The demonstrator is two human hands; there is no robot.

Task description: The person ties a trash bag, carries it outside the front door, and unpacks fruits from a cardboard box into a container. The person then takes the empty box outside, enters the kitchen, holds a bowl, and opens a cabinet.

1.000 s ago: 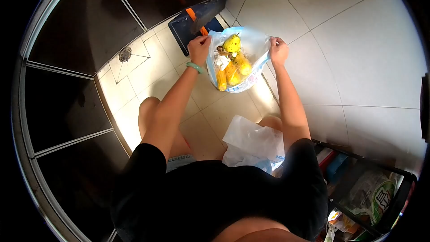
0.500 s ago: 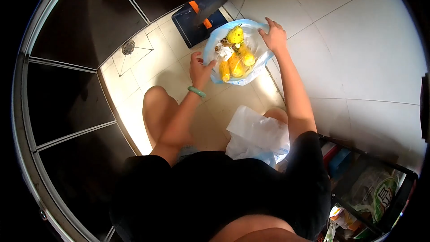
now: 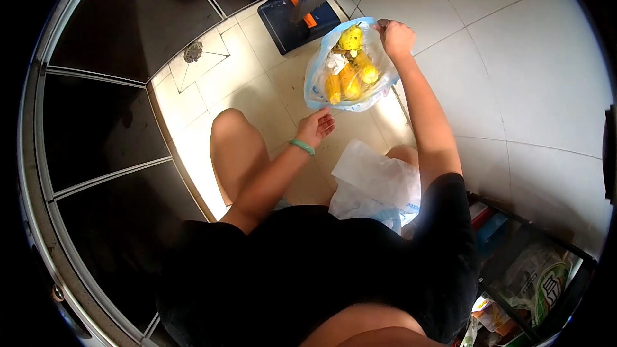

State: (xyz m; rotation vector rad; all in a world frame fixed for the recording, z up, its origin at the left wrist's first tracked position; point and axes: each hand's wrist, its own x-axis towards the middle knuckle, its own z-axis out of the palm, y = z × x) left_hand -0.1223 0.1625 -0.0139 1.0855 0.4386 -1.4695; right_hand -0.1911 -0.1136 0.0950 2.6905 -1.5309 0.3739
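Observation:
A translucent white plastic bag with a blue rim point(image 3: 313, 83) stands wide at the mouth above the tiled floor. Inside it lie three yellow corn cobs point(image 3: 350, 81), a spotted yellow pear-like fruit point(image 3: 351, 38) and a crumpled white piece point(image 3: 335, 62), perhaps tissue. My right hand point(image 3: 397, 38) is closed on the rim at the far right. At the near edge, my left hand point(image 3: 316, 127), with a green bangle point(image 3: 302, 147) on the wrist, pinches the rim between thumb and forefinger; its other fingers are loosely curled.
Another white plastic bag point(image 3: 376, 180) lies over my right leg. A dark blue case with orange latches point(image 3: 299, 22) stands beyond the bag. Dark panelled doors point(image 3: 109, 119) run along the left, a tiled wall along the right. A black rack point(image 3: 533, 276) holds packages at lower right.
My left hand has moved from the bag's left side to its near edge and taken the rim. My right hand has closed on the far rim.

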